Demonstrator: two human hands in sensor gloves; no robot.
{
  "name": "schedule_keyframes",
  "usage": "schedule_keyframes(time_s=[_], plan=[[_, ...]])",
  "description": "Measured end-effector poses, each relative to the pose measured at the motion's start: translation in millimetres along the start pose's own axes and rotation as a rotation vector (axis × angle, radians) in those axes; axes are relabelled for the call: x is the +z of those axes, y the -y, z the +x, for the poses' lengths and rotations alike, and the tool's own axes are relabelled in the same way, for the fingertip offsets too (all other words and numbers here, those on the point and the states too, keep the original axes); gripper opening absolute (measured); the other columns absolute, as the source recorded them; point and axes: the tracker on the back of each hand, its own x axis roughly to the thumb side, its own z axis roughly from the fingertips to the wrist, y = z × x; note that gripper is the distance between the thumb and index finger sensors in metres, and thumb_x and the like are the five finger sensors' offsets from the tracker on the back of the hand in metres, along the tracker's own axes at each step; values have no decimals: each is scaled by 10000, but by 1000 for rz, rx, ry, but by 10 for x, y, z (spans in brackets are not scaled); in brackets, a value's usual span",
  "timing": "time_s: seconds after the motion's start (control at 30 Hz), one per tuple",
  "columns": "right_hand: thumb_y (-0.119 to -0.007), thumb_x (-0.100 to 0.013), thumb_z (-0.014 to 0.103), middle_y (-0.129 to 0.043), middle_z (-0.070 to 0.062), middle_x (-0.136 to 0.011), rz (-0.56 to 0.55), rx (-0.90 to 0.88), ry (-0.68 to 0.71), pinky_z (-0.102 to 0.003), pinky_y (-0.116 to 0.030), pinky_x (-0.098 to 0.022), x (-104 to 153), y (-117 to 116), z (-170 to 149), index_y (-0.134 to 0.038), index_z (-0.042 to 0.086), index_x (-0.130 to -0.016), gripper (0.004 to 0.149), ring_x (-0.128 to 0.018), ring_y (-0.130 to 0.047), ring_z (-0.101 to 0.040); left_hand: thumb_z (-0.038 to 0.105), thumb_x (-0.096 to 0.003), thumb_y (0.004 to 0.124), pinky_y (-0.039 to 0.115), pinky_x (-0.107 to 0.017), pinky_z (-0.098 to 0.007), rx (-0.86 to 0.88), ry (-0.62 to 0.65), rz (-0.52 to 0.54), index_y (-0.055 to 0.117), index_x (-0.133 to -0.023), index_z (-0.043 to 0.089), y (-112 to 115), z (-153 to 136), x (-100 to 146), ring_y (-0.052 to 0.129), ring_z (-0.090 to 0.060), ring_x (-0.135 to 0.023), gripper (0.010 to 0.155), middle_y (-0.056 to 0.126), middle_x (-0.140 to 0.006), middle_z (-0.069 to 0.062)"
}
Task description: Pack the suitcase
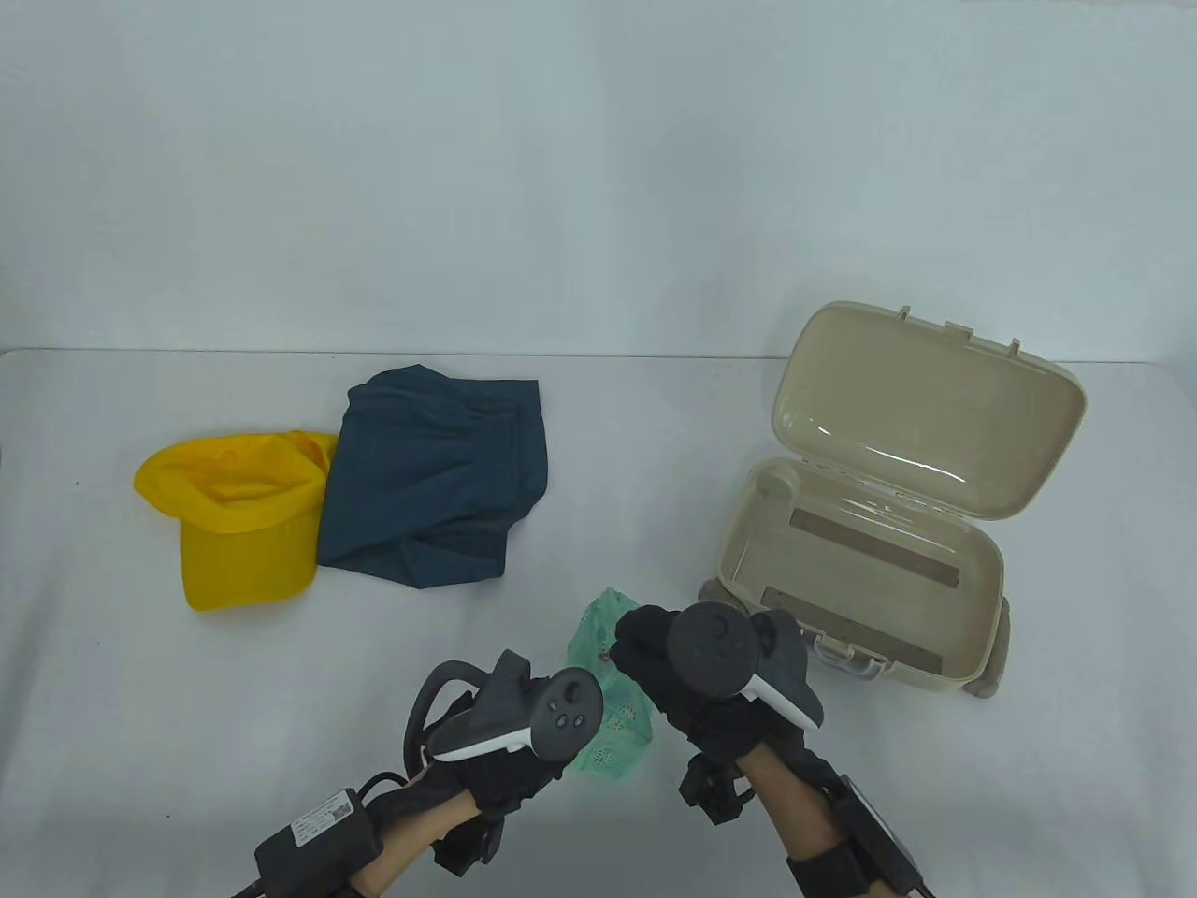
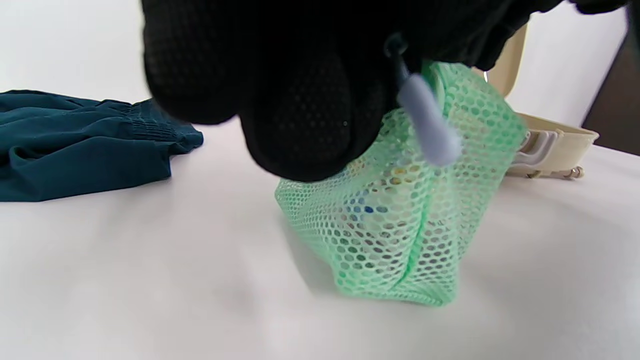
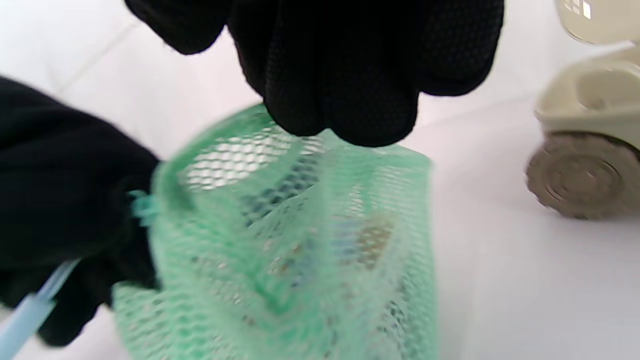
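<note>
A green mesh bag with small items inside stands on the table between my hands. My left hand grips its top edge by the pale blue zipper pull. My right hand pinches the bag's top from the other side, its fingers curled over the mesh. The beige suitcase lies open to the right, its lid up and its tray bare. A yellow cap and dark teal shorts lie to the left.
The suitcase's white latch and a grey wheel sit close to my right hand. The table's far edge meets a white backdrop. White tabletop shows between the shorts and the suitcase.
</note>
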Motion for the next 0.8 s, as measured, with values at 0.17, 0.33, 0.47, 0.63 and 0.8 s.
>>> schedule_keyframes(time_s=[0.17, 0.33, 0.47, 0.63, 0.8], plan=[[-702, -512, 527, -955, -6, -767, 95, 150, 80, -462, -807, -539, 28, -132, 184, -789, 211, -867, 483, -672, -976, -259, 417, -566, 662, 873, -387, -334, 190, -7, -54, 859, -861, 159, -85, -254, -57, 1039, -173, -456, 439, 968, -730, -64], [-713, -471, 593, -885, -54, -915, 159, 321, 105, -502, -774, -577, 25, -408, 287, -739, 184, -954, 633, -793, -917, -318, 436, -567, 665, 871, -377, -328, 340, 26, -95, 869, -833, 160, -97, -415, -121, 1035, -164, -436, 434, 970, -698, -58], [-734, -458, 531, -960, -3, -786, 46, 389, 119, -435, -813, -542, 60, -558, 413, -813, 195, -862, 532, -689, -980, -232, 435, -558, 666, 870, -384, -324, 277, 99, -120, 850, -833, 136, -69, -390, -107, 1028, -151, -443, 445, 952, -696, -63], [-760, -468, 488, -977, -7, -739, -52, 426, 122, -416, -824, -522, 92, -551, 511, -839, 178, -836, 488, -641, -994, -214, 422, -545, 680, 868, -389, -325, 224, 83, -83, 855, -844, 181, -168, -462, -57, 1025, -145, -452, 422, 951, -713, -46], [-769, -464, 479, -987, -8, -718, -104, 561, 180, -417, -826, -519, 169, -609, 620, -852, 179, -815, 469, -630, -999, -212, 413, -520, 686, 874, -396, -305, 92, -9, 41, 839, -855, 232, -304, -613, -137, 1019, -107, -463, 411, 940, -729, -11]])
